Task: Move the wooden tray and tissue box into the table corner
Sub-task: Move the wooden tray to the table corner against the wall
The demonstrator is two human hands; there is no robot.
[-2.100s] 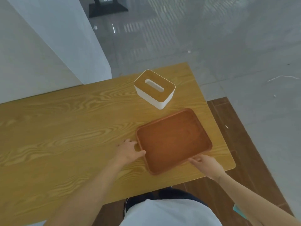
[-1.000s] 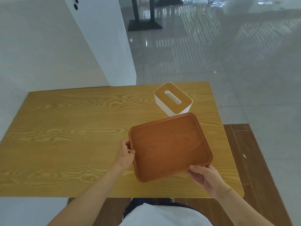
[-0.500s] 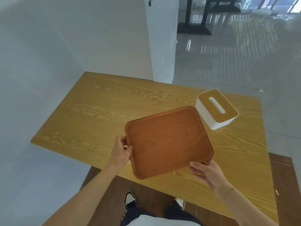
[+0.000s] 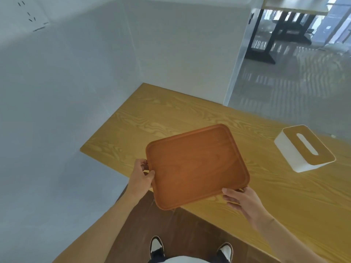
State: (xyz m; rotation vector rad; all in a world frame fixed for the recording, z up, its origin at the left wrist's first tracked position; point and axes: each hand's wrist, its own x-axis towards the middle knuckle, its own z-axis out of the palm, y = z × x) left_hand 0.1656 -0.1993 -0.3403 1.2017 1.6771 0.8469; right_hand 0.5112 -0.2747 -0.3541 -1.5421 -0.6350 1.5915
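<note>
Both hands, left [image 4: 141, 177] and right [image 4: 240, 199], clamp the tray [image 4: 196, 167] by opposite edges (stiff, probably light, smooth-rimmed).

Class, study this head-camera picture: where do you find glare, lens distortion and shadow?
Head view: striped window glare on the shiny floor at upper right; the wide lens bends the wall lines and table edges; soft, even light, with a faint shadow beside the tissue box; the tray looks sharp.
</note>
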